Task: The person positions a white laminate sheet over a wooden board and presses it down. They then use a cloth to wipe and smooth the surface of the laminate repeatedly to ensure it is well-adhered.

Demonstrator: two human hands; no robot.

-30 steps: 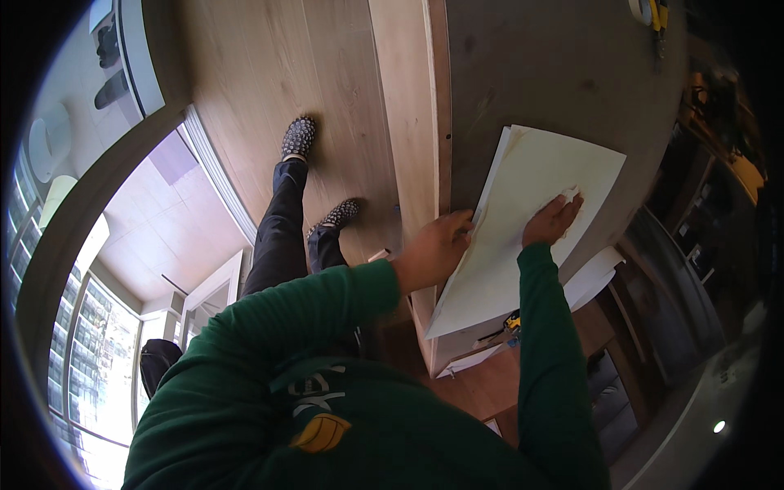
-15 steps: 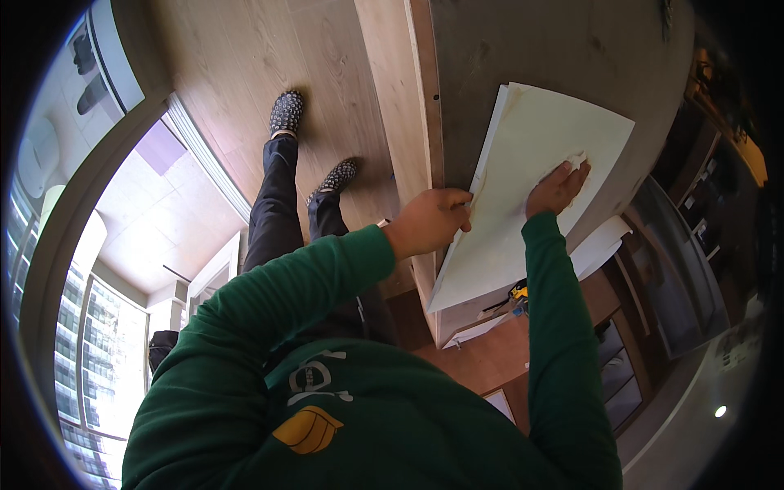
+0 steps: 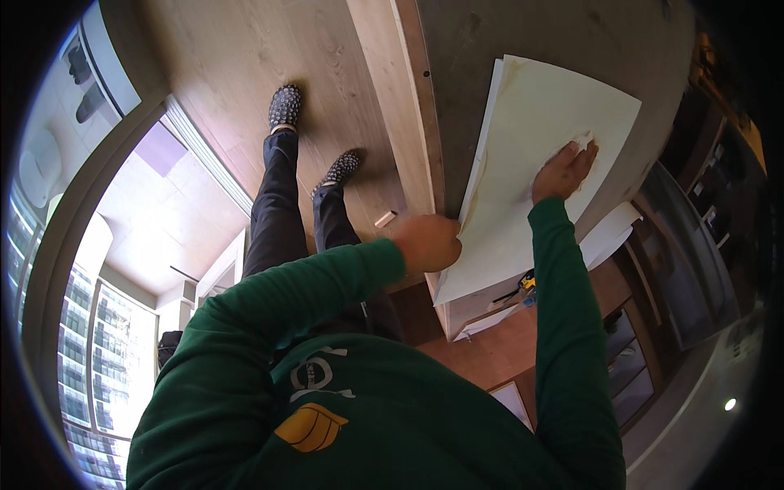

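Note:
A pale white sheet or board (image 3: 531, 147) lies on a grey-brown work surface, with brownish smears along its left edge and near its far corner. My right hand (image 3: 563, 171) presses flat-handed on it with a crumpled white tissue or cloth (image 3: 583, 140) under the fingers. At the sheet's left edge, my left hand (image 3: 429, 243) is closed in a fist-like pinch; its fingertips are turned away, and whatever they hold is hidden.
The work surface (image 3: 474, 37) has a wooden edge on its left. A yellow-and-black tool (image 3: 527, 283) sits by the sheet's near end, beside my right forearm. Another white sheet (image 3: 608, 233) curls at the right. A small wooden block (image 3: 386, 219) lies beyond my left wrist.
My left hand has slid toward me along the sheet's left edge, uncovering the small wooden block. My right hand stays on the tissue, and the whole view has shifted slightly.

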